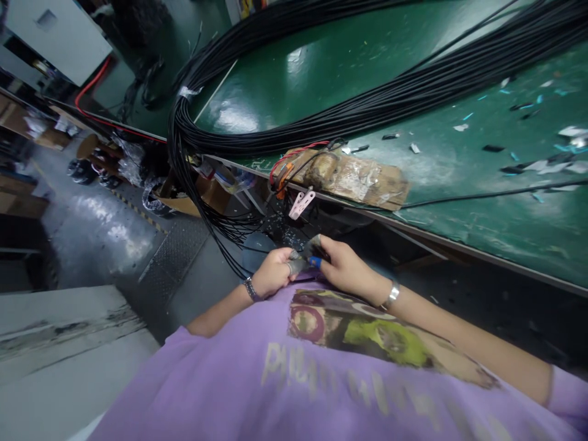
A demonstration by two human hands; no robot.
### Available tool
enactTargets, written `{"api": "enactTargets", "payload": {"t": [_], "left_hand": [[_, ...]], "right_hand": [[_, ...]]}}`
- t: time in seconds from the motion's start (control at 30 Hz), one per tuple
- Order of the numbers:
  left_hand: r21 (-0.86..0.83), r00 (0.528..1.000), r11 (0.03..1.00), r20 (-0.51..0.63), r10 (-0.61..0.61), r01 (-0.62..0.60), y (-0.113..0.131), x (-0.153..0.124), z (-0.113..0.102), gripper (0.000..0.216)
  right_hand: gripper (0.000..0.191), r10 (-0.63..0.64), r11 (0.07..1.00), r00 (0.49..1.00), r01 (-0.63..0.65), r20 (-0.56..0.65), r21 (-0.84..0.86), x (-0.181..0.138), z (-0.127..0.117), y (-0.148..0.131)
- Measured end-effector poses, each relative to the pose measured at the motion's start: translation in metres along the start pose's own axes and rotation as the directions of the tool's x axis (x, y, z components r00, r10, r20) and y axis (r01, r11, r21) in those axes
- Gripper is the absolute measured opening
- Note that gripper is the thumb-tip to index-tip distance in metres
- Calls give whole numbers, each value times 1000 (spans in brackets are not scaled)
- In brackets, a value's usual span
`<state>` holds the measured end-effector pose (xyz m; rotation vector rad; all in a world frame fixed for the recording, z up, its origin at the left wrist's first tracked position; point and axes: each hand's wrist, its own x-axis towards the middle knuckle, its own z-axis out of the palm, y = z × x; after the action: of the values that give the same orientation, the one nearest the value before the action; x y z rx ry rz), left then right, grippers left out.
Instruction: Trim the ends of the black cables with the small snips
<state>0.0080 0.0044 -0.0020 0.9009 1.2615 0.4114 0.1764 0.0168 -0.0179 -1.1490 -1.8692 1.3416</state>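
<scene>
My left hand [272, 273] is closed in a loose fist close to my purple shirt, with taped fingertips pinching thin black cable ends [229, 236]. My right hand [342, 263] meets it from the right, fingers curled around a small blue-handled tool [315, 261] and a dark cable end. Both hands work just below the edge of the green table [459, 202]. A thick bundle of black cables [367, 104] loops across the table and hangs over its left edge toward my hands.
A tape-wrapped brown block [362, 177] with red and orange wires and a pink clip [301, 204] sits at the table edge above my hands. Small scraps of insulation litter the table at right. Boxes and cable spools stand on the grey floor at left.
</scene>
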Motion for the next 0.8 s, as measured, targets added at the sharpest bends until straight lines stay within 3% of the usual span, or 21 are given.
{"api": "enactTargets", "payload": {"t": [0.1, 0.2, 0.37, 0.47, 0.6, 0.73, 0.8], "left_hand": [[-3, 998, 1000, 56, -7, 7, -3, 1, -2, 24], [11, 999, 1000, 38, -6, 6, -5, 1, -2, 28], [-16, 1000, 1000, 29, -8, 8, -5, -1, -2, 31], [-47, 1000, 999, 23, -17, 18, -3, -1, -2, 35], [-71, 999, 997, 30, -15, 17, 1, -5, -1, 38], [-101, 998, 995, 57, -16, 22, 3, -7, -2, 34], [-141, 999, 990, 31, -17, 21, 2, -6, -3, 32]], "right_hand": [[4, 30, 993, 996, -39, 79, 114, -1, 0, 3], [2, 149, 976, 989, -146, -3, 163, -1, 0, 3], [1, 72, 984, 997, -77, 40, 162, -2, 2, 0], [11, 178, 954, 984, -167, -20, 248, -1, 3, 0], [17, 191, 928, 981, -183, 7, 325, 0, 2, 5], [23, 323, 903, 939, -269, -117, 335, 1, 0, 13], [27, 337, 873, 939, -285, -69, 395, -2, -1, 15]]}}
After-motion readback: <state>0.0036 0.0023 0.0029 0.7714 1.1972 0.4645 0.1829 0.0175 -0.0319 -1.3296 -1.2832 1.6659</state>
